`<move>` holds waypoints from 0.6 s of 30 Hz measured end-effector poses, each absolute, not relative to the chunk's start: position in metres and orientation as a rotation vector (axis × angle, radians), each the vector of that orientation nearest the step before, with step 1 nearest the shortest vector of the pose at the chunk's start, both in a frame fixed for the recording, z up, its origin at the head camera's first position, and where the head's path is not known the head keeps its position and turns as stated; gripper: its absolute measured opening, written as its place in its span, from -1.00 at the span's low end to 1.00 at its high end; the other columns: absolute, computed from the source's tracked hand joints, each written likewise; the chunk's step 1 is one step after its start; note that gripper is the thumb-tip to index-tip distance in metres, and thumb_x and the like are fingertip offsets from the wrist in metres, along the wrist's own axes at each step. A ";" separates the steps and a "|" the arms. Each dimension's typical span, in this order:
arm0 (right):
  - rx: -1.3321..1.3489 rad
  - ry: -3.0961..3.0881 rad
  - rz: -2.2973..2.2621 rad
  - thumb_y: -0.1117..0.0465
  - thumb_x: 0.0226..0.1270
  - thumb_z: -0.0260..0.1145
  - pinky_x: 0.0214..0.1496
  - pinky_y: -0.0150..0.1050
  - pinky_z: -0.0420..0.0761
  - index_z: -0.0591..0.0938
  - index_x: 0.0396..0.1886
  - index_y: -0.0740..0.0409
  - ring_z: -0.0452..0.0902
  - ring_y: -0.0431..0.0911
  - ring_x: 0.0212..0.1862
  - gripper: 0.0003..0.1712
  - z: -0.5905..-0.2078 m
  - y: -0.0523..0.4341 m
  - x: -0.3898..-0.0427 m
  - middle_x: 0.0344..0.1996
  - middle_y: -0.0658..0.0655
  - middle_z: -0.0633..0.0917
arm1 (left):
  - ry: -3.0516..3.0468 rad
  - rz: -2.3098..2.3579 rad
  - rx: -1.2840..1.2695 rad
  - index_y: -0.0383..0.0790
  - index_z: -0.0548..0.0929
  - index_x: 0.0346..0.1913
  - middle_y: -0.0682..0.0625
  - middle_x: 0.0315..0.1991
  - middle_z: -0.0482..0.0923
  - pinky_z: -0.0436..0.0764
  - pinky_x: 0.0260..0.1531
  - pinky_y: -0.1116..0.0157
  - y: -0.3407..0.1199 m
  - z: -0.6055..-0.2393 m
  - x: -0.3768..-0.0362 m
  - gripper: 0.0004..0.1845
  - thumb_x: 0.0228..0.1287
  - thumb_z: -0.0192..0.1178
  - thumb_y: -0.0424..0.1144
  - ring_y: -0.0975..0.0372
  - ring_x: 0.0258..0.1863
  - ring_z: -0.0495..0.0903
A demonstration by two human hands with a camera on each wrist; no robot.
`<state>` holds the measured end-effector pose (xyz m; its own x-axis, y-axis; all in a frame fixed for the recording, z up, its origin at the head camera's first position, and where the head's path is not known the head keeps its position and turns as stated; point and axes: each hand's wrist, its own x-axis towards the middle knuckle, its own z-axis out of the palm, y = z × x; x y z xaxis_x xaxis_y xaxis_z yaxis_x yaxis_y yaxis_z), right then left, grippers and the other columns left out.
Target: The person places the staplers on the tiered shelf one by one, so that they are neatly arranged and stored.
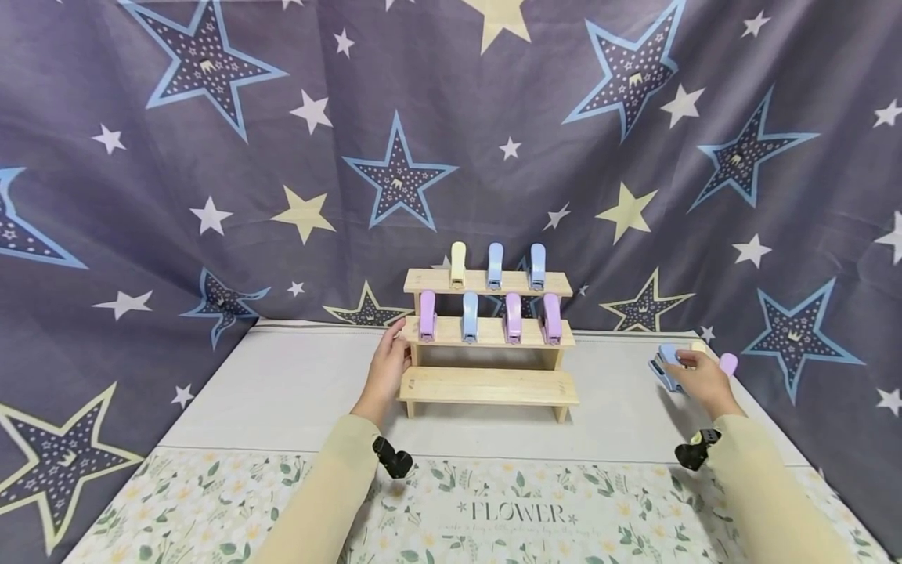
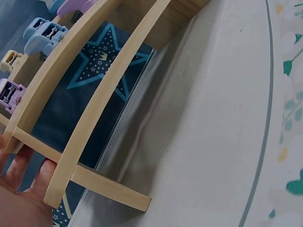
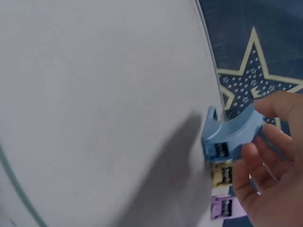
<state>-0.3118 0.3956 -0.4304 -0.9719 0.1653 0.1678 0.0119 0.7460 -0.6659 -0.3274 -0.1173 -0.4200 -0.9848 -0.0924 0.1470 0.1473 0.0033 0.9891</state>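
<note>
Picking up: right hand [image 1: 701, 377] pinches blue stapler [image 3: 232, 132]; left hand [image 1: 389, 368], fingers relaxed, steadies wooden rack [image 1: 486, 384]. Next likely: carry to bare bottom shelf.

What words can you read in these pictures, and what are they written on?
"FLOWER": printed on the floral-patterned cloth strip at the near edge of the table.
A line of smaller print beneath it is too small to read.
No text is visible on the pastel plastic staplers or the wooden stepped shelf.
</note>
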 end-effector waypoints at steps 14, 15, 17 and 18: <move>-0.265 -2.832 0.917 -0.01 0.29 0.09 -0.06 0.12 0.43 0.36 0.09 0.49 0.41 0.33 -0.07 -0.36 -0.436 0.398 -0.304 -0.03 0.52 0.46 | -2.124 -2.085 -0.028 0.03 0.20 0.36 -0.15 0.28 0.21 0.35 0.16 0.16 -0.118 -0.418 -0.329 -0.55 0.45 -0.28 -0.12 0.04 0.17 0.33; -0.256 -2.846 0.917 -0.01 0.29 0.10 -0.06 0.12 0.44 0.36 0.10 0.50 0.42 0.33 -0.08 -0.35 -0.436 0.399 -0.304 -0.03 0.53 0.46 | -2.127 -2.082 -0.026 0.03 0.20 0.36 -0.15 0.28 0.21 0.35 0.16 0.16 -0.118 -0.418 -0.329 -0.55 0.45 -0.29 -0.12 0.04 0.17 0.33; -0.241 -2.865 0.982 0.02 0.28 0.12 -0.07 0.08 0.50 0.33 0.12 0.54 0.47 0.28 -0.12 -0.33 -0.436 0.400 -0.305 -0.04 0.54 0.45 | -2.129 -2.082 -0.025 0.03 0.20 0.35 -0.15 0.28 0.20 0.35 0.16 0.16 -0.118 -0.418 -0.328 -0.55 0.45 -0.29 -0.12 0.04 0.17 0.32; -0.234 -2.874 1.010 0.03 0.28 0.13 -0.11 0.03 0.54 0.31 0.12 0.55 0.52 0.23 -0.17 -0.33 -0.435 0.401 -0.305 -0.08 0.53 0.48 | -2.134 -2.082 -0.017 0.05 0.21 0.35 -0.14 0.28 0.21 0.35 0.16 0.16 -0.118 -0.418 -0.329 -0.56 0.45 -0.28 -0.12 0.05 0.17 0.33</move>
<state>-0.3055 0.4010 -0.4353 -0.9846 0.1723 0.0307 0.1153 0.7703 -0.6271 -0.3287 -0.1179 -0.4184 -0.9871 -0.1034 0.1224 0.1198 0.0310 0.9923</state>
